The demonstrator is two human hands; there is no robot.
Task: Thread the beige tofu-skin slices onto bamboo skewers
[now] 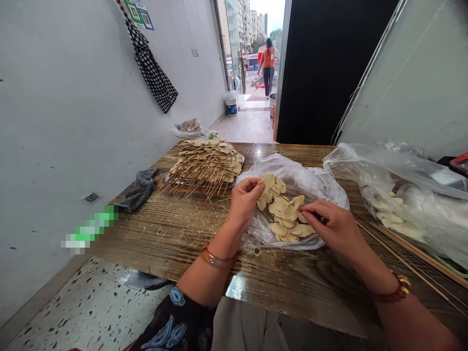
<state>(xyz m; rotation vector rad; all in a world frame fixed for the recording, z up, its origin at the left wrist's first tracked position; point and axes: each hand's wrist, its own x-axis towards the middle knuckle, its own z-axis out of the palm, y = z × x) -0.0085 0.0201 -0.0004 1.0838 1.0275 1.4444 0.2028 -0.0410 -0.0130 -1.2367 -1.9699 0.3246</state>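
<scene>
My left hand (242, 201) is closed in a pinch on pale, flat slices (271, 187), and a thin skewer (280, 194) runs out of them to the right. My right hand (331, 225), also pinched, grips the edge of another pale slice (293, 207) close to the skewer's far end. Whether the skewer has pierced that slice, I cannot tell. Beneath both hands, more loose slices (287, 230) lie on an opened clear plastic bag (329, 190). What kind of food the slices are is not clear.
A tray heaped with skewered slices (210, 161) stands at the back left of the wooden table (175, 234), beside a grey cloth (139, 190). Long bare skewers (413, 248) and another filled plastic bag (398, 209) lie on the right. Beyond the doorway is a person (268, 63).
</scene>
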